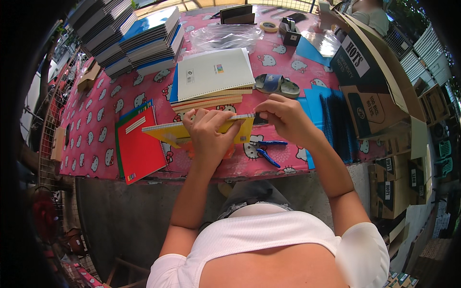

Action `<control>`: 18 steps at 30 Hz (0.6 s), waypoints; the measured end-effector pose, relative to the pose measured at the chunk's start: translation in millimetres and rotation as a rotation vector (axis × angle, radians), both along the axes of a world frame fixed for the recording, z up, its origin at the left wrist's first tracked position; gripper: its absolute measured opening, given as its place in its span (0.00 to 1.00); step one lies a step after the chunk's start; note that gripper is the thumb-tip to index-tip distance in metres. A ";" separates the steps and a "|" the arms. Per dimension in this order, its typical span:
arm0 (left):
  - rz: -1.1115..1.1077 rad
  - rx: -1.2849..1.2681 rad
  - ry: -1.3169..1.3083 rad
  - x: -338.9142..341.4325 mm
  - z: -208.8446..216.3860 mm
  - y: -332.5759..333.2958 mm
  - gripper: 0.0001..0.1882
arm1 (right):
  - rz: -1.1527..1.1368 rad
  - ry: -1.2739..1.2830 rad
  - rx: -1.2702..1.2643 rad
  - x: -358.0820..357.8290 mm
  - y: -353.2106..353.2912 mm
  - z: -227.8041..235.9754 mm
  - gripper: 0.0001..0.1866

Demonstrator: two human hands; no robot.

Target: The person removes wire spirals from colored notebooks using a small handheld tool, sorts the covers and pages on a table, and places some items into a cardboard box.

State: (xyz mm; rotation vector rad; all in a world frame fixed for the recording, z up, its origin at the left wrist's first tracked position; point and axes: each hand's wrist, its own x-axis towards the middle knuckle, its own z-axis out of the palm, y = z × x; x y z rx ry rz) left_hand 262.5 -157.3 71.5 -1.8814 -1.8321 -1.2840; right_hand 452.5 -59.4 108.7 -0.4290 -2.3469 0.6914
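Observation:
My left hand [209, 132] is closed around a yellow notebook [168, 133], which it holds on its long edge at the front of the table, bound edge upward. At the notebook's right end my right hand [283, 115] pinches thumb and fingers together. Whatever sits between those fingertips is too small to make out. Just below, blue-handled pliers [270, 151] lie with their handles spread. Behind the notebook rises a pile of unbound pages and covers, topped by a white-grey cover [216, 74]. To the left, a red notebook [141, 149] overlaps a green one [122, 139].
Tall stacks of spiral notebooks [149, 41] stand back left. A slipper [277, 84], clear plastic [225, 37], a tape dispenser [290, 32] and a tape roll [269, 26] lie farther back. On the right are dark binding coils [338, 120] and a large open carton [362, 72]. Another person [370, 17] is beyond it.

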 end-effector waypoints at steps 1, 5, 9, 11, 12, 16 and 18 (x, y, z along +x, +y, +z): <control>-0.012 0.008 -0.006 0.3 -0.6 -1.1 0.11 | 0.006 -0.044 -0.116 0.6 4.1 -1.8 0.11; 0.003 0.025 0.000 1.5 -0.6 -2.7 0.11 | 0.007 -0.036 -0.044 -7.5 -4.5 4.4 0.09; 0.001 -0.003 0.004 3.7 3.1 -4.4 0.11 | -0.021 -0.100 0.037 -8.7 1.1 3.8 0.07; -0.006 -0.014 0.008 4.4 3.4 -4.8 0.11 | 0.013 -0.216 -0.265 -8.9 6.2 3.6 0.09; 0.010 -0.011 0.005 3.5 1.5 -4.9 0.11 | 0.018 -0.215 -0.265 -10.3 1.7 4.6 0.09; 0.051 -0.003 0.020 5.1 1.5 -1.4 0.11 | -0.183 -0.046 -0.037 -19.5 -16.7 -0.7 0.09; 0.059 0.008 0.018 5.4 -1.5 -0.2 0.10 | -0.242 0.013 0.060 -24.4 -19.4 -8.8 0.09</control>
